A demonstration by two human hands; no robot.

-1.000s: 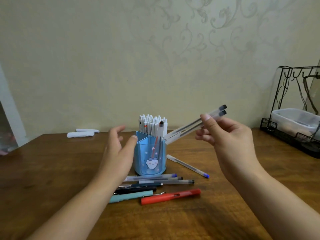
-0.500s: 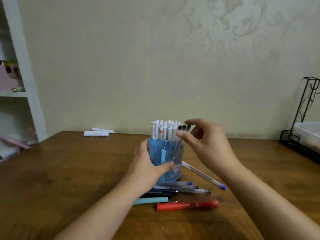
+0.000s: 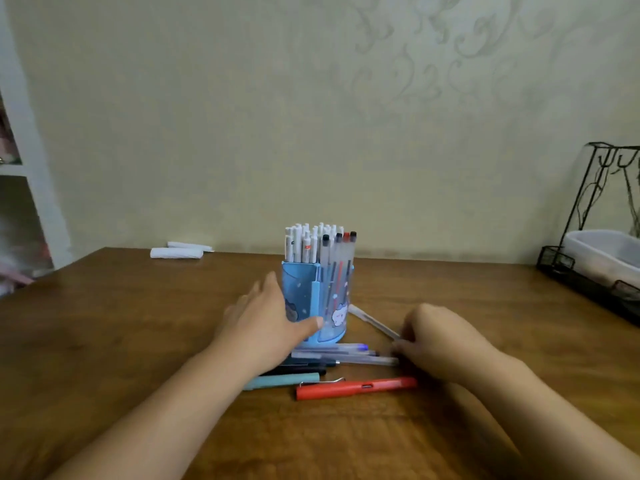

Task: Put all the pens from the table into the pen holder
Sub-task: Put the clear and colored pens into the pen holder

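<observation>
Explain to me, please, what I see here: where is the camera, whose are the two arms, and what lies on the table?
There is no machine here. The camera sits on a person's head and looks forward and down, so the two arms reaching in from below are that person's own.

The left hand rests against the side of the blue pen holder, its thumb across the front; the holder is already full of upright pens. The right hand is down on the wooden table, its fingers at the ends of some clear pens. Whether it grips one already is too blurred to tell.

Lying in front of the holder are also a dark pen, a teal pen and a red pen. One more clear pen lies slanted to the holder's right.
</observation>
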